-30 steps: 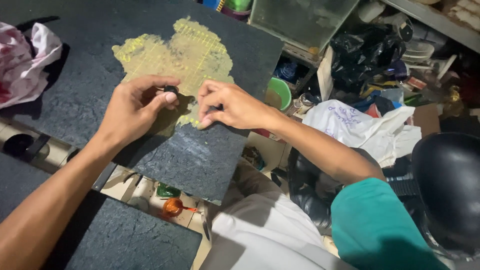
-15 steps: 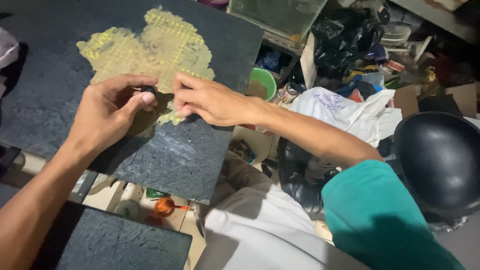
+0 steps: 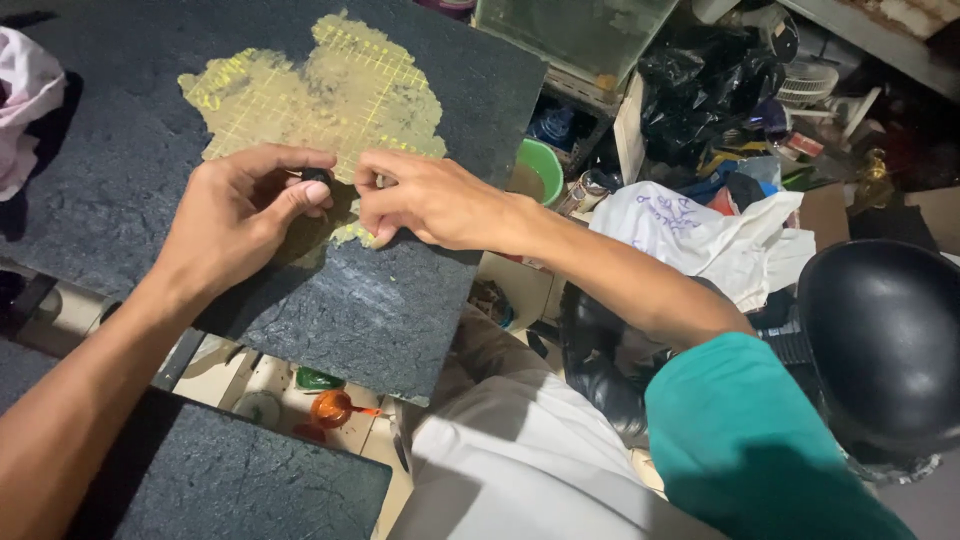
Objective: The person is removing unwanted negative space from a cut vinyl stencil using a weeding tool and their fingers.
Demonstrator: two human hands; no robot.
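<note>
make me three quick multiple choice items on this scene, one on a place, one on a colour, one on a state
1. Where do both hands work?
A. on the dark slab
B. inside the green bowl
C. on the white bag

2. What colour is the gridded patch on the slab?
A. red
B. yellow
C. blue

3. What is the left hand doing?
A. lying flat and open
B. pinching a small black piece
C. gripping the bowl

Answers:
1 A: the left hand and right hand rest on the dark slab.
2 B: the patch is yellow with a grid of lines.
3 B: thumb and forefinger close on the black piece.
</note>
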